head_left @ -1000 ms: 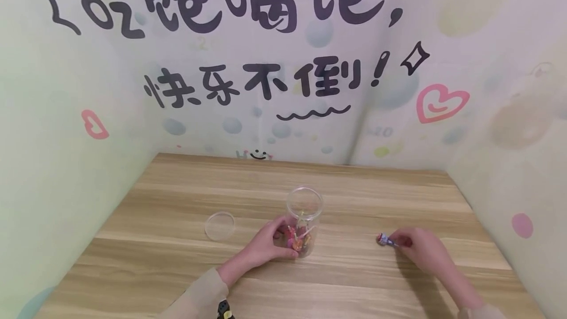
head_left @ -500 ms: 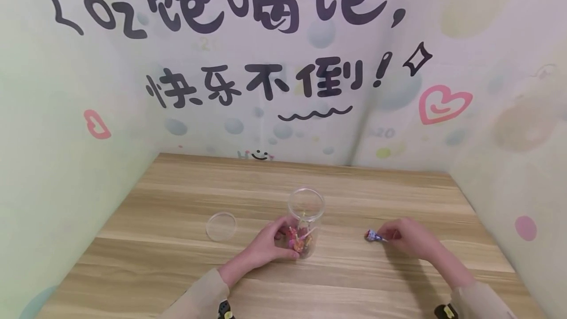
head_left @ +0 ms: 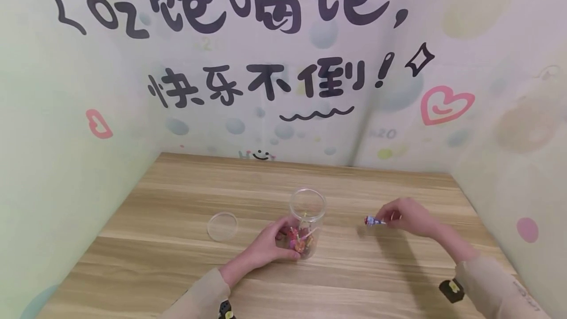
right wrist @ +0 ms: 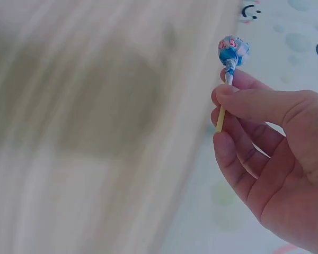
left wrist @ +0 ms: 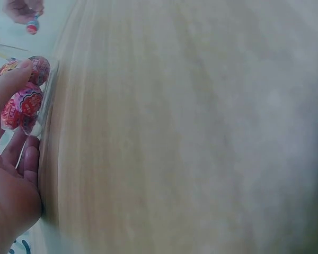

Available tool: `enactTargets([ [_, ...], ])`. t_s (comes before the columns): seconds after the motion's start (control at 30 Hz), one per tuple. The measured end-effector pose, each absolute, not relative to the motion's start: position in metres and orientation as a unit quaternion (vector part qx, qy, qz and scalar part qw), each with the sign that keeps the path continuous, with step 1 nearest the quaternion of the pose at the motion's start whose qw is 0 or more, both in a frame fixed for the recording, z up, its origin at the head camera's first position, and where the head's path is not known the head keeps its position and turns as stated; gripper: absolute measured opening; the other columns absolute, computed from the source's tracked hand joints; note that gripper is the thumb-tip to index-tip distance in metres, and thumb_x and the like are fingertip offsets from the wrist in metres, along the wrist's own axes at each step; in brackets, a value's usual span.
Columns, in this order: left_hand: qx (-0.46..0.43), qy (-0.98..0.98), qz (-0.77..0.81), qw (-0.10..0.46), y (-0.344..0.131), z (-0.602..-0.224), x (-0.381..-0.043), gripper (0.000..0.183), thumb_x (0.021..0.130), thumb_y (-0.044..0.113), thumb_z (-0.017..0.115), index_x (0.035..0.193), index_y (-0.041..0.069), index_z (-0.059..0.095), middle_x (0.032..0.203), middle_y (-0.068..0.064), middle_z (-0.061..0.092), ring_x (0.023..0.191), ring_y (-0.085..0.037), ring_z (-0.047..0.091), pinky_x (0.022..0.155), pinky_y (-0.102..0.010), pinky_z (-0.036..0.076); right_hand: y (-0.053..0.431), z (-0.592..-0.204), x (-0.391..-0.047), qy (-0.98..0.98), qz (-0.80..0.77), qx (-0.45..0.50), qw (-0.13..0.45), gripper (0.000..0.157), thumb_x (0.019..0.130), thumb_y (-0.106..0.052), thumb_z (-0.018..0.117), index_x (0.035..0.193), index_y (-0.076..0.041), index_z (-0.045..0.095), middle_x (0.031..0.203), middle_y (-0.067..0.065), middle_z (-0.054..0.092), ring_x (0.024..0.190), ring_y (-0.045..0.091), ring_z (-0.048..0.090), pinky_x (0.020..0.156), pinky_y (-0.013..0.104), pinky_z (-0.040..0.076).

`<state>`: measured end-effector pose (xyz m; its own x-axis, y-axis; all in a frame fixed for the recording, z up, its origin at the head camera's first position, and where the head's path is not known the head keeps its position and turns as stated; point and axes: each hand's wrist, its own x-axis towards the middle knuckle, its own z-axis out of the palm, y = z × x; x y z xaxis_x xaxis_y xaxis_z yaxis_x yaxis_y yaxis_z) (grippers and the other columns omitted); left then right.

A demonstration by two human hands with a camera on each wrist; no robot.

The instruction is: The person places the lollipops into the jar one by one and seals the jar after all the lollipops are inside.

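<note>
The wrapped lollipop (head_left: 370,221), blue and white with red marks, was raised above the table right of the head frame's centre, its shadow beneath it. The right hand (head_left: 409,216) pinched its stick (right wrist: 221,117) between thumb and fingers; the candy end projected beyond the fingertips, toward the frame's left. In the right wrist view that end pointed to the top, at upper right.

The clear plastic jar (head_left: 316,233) stood upright and uncovered near the lower centre of the head frame, well apart from the lollipop. The left hand (head_left: 268,246) gripped its lower left side, thumb across the near face. Several wrapped lollipops (head_left: 301,245), mainly red, pink and orange, were in the jar's lower part, some sticks pointing upward.

A clear round lid (head_left: 222,226) lay flat left of the left hand. The wood-grain table (head_left: 146,265) filled the lower frame. Black lettering (head_left: 266,81) and a pink heart (head_left: 426,111) marked the wall behind.
</note>
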<state>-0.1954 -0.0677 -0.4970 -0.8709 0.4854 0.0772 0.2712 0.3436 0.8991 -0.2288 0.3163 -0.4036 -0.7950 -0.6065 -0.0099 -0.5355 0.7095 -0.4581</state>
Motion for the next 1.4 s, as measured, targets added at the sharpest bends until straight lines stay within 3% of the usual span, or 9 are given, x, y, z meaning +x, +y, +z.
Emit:
enactTargets([
  [0.2,0.231,0.812,0.526,0.103,-0.068,-0.497,-0.195,0.070,0.071,0.022,0.088,0.132,0.016,0.055,0.123,-0.004,0.064,0.107,-0.013,0.053,0.089,-0.025,0.046,0.308,-0.366,-0.240,0.915,-0.207,-0.330,0.106,0.020,0.084,0.000,0.071,0.097,-0.015,0.075,0.083,-0.009,0.069,0.074,-0.004,0.055,0.062,0.019,0.050],
  [0.4,0.229,0.810,0.530,0.106,-0.069,-0.497,-0.194,0.069,0.071,0.022,0.089,0.132,0.020,0.055,0.123,-0.002,0.064,0.106,-0.013,0.053,0.089,-0.025,0.045,0.292,-0.330,-0.250,0.915,-0.200,-0.326,0.128,0.018,0.086,-0.005,0.072,0.100,-0.016,0.076,0.088,-0.007,0.071,0.077,0.001,0.057,0.067,0.021,0.053],
  [0.73,0.232,0.806,0.535,0.104,-0.069,-0.496,-0.193,0.072,0.071,0.021,0.089,0.134,0.020,0.054,0.124,-0.003,0.064,0.106,-0.013,0.053,0.089,-0.025,0.045,0.258,-0.284,-0.259,0.909,-0.182,-0.356,0.117,0.016,0.087,-0.006,0.073,0.099,-0.016,0.075,0.085,-0.005,0.070,0.077,0.005,0.059,0.068,0.022,0.055],
  [1.07,0.234,0.808,0.531,0.101,-0.069,-0.497,-0.194,0.071,0.071,0.021,0.089,0.133,0.019,0.054,0.123,-0.004,0.064,0.106,-0.013,0.053,0.088,-0.025,0.045,0.215,-0.255,-0.261,0.899,-0.166,-0.388,0.113,0.022,0.084,0.001,0.071,0.094,-0.018,0.075,0.082,-0.010,0.070,0.077,0.009,0.061,0.072,0.025,0.055],
  [1.4,0.243,0.811,0.523,0.096,-0.069,-0.497,-0.196,0.069,0.071,0.022,0.088,0.131,0.018,0.055,0.121,-0.005,0.065,0.104,-0.010,0.054,0.087,-0.023,0.044,0.177,-0.245,-0.252,0.881,-0.175,-0.413,0.149,0.021,0.085,-0.001,0.069,0.096,-0.017,0.076,0.086,-0.006,0.073,0.078,0.009,0.061,0.072,0.023,0.054],
])
